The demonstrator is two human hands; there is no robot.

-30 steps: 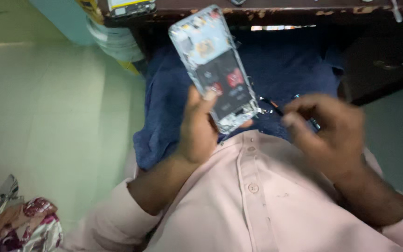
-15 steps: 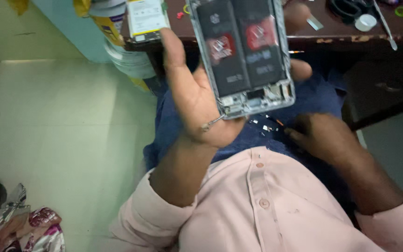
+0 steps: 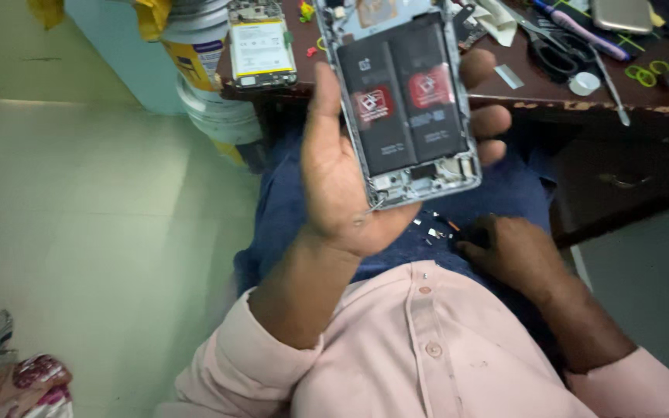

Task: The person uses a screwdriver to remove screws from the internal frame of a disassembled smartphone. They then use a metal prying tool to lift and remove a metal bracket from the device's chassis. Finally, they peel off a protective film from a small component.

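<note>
Raised since half a second ago, my left hand (image 3: 350, 178) now carries the opened phone (image 3: 408, 101) closer to the camera and more upright. Fingers wrap the frame from behind, thumb along its left edge; the grip is closed around it, with the two black batteries facing me. My right hand (image 3: 516, 251) rests on my lap with fingertips pressed together over small loose parts (image 3: 437, 230) on the blue trousers (image 3: 288, 209). To do this well, I keep the phone level and the parts from rolling off. Beyond, a dark desk (image 3: 582, 104) holds scissors (image 3: 555, 54) and a second phone (image 3: 261, 42); pale floor tiles (image 3: 79, 232) lie left.
</note>
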